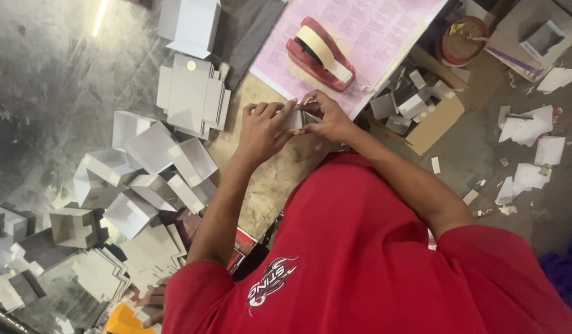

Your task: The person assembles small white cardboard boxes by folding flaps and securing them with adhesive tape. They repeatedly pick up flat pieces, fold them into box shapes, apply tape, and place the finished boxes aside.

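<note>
Both my hands meet over a brown board (270, 179) and pinch a small grey-white cardboard box piece (300, 117) between them. My left hand (264, 128) grips its left side with the fingers curled over the top. On the right side, my right hand (328, 119) holds the piece with thumb and fingertips. Most of the piece is hidden by my fingers. Just beyond my hands, a red tape dispenser (320, 54) with a roll of beige tape sits on a pink printed sheet (372, 28).
Several folded white open boxes (153, 164) are heaped to the left, with flat die-cut blanks (190, 93) behind them and another stack (147, 253) near my left elbow. A brown carton of grey pieces (416, 105) stands to the right, and paper scraps (527, 133) litter the floor.
</note>
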The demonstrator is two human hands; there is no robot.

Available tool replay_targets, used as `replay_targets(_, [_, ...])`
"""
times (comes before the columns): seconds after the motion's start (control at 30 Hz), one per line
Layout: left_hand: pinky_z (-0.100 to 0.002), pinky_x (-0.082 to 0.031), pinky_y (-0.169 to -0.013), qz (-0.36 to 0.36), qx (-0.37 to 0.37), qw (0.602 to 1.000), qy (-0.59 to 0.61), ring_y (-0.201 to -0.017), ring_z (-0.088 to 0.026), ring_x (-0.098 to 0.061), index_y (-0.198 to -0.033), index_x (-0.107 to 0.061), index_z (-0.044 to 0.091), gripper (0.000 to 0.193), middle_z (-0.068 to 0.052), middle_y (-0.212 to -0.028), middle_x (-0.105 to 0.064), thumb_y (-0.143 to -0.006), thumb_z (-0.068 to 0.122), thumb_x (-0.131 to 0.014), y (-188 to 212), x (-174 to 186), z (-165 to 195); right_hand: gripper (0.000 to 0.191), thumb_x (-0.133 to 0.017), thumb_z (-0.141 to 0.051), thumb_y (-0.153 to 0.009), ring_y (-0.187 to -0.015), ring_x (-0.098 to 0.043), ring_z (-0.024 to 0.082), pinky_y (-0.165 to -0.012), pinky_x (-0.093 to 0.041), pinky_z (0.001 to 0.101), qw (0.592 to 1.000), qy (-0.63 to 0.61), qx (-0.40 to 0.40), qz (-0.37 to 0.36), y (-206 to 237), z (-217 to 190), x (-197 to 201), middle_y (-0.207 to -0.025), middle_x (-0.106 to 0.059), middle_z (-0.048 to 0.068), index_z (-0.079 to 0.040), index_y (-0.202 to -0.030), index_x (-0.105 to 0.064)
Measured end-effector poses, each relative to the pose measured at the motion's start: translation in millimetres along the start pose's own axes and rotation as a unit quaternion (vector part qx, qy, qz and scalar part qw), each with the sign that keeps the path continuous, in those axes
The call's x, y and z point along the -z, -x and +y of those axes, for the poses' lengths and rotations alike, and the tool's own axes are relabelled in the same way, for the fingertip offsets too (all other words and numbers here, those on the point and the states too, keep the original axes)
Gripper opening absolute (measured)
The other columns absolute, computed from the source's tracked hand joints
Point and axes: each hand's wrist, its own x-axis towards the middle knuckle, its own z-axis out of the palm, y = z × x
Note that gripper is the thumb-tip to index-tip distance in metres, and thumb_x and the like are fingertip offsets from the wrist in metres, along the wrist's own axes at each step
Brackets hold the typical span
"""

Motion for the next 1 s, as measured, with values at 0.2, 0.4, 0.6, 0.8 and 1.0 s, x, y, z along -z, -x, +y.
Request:
replay_targets(0.2, [-0.044,-0.043,-0.088,0.043,-0.023,0.999,0.024,-0.107,-0.027,-0.059,-0.139,-0.062,0.017,0.053,-0.006,-0.116,-0.065,-0.092,0.037,-0.075,8.5,-11.5,-5.6,0.057,-0.081,0.01,-0.078,-0.133,-0.06,0.017,-0.098,-0.054,0.0308,0.998,0.062,-0.023,0.021,0.0,-10.0,-4.9,-0.122,-0.061,0.004,-0.01,-0.12,-0.049])
replay_targets(0.4, [-0.043,-0.043,-0.086,0.024,-0.03,0.999,0.027,-0.107,-0.026,-0.06,-0.141,-0.063,0.017,0.053,-0.005,-0.117,-0.065,-0.092,0.034,-0.074,8.2,-10.8,-9.3,0.054,-0.079,0.008,-0.083,-0.135,-0.061,0.018,-0.102,-0.055,0.0304,0.997,0.076,0.003,-0.006,4.5,-24.1,-8.0,-0.128,-0.063,0.005,-0.01,-0.122,-0.048])
replay_targets(0.6, [-0.043,-0.043,-0.086,0.041,-0.039,0.998,0.009,-0.106,-0.026,-0.059,-0.139,-0.063,0.017,0.051,-0.004,-0.117,-0.065,-0.093,0.036,-0.074,9.0,-11.5,-8.6,0.066,-0.082,0.004,-0.078,-0.133,-0.059,0.016,-0.095,-0.056,0.0323,0.995,0.094,-0.011,-0.006,2.1,-23.7,-4.5,-0.136,-0.061,0.008,-0.009,-0.132,-0.045])
replay_targets(0.8, [-0.042,-0.043,-0.086,0.044,-0.036,0.998,0.006,-0.105,-0.025,-0.059,-0.138,-0.064,0.019,0.05,-0.003,-0.115,-0.065,-0.093,0.038,-0.073,9.6,-8.5,-5.4,0.013,-0.071,-0.002,-0.104,-0.129,-0.06,0.014,-0.103,-0.053,0.0291,0.981,0.131,0.132,0.05,12.6,-13.9,12.0,-0.141,-0.063,0.008,-0.002,-0.117,-0.07])
replay_targets(1.0, [-0.042,-0.043,-0.086,0.052,-0.04,0.998,0.011,-0.105,-0.025,-0.059,-0.139,-0.064,0.019,0.052,-0.002,-0.114,-0.065,-0.092,0.038,-0.075,9.6,-7.5,-5.0,0.02,-0.074,-0.006,-0.105,-0.09,-0.064,0.007,-0.078,-0.052,0.0239,0.986,0.136,0.074,0.066,17.6,-22.7,5.0,-0.101,-0.073,0.002,0.0,-0.124,-0.075])
